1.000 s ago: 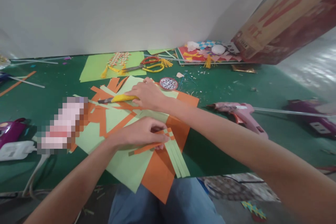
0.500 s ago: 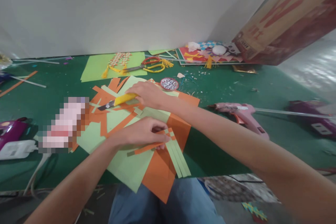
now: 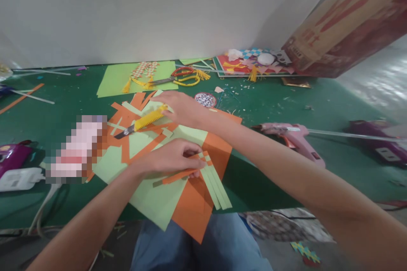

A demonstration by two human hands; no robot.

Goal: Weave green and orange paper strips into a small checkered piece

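Observation:
My right hand [image 3: 179, 108] grips the yellow handle of a utility knife [image 3: 140, 123], lifted a little over a heap of orange and light green paper pieces [image 3: 140, 139], blade pointing left and down. My left hand [image 3: 170, 159] is closed in a pinch on a small woven piece of orange and green paper strips [image 3: 206, 173], pressing it onto a light green sheet [image 3: 155, 203] and an orange sheet [image 3: 193, 211] at the table's near edge. Green strip ends stick out to the lower right of the weave.
A green mat [image 3: 270, 169] covers the table. A pink glue gun [image 3: 292, 137] lies to the right, a small dish of beads [image 3: 205, 100] behind my right hand, scissors [image 3: 178, 77] on a green sheet farther back. A cardboard box [image 3: 346, 25] stands at the back right; a white plug [image 3: 19, 178] at the left.
My right hand has picked the yellow knife up off the paper pile and tilted its blade downward. My left hand has stayed pinched on the woven strips.

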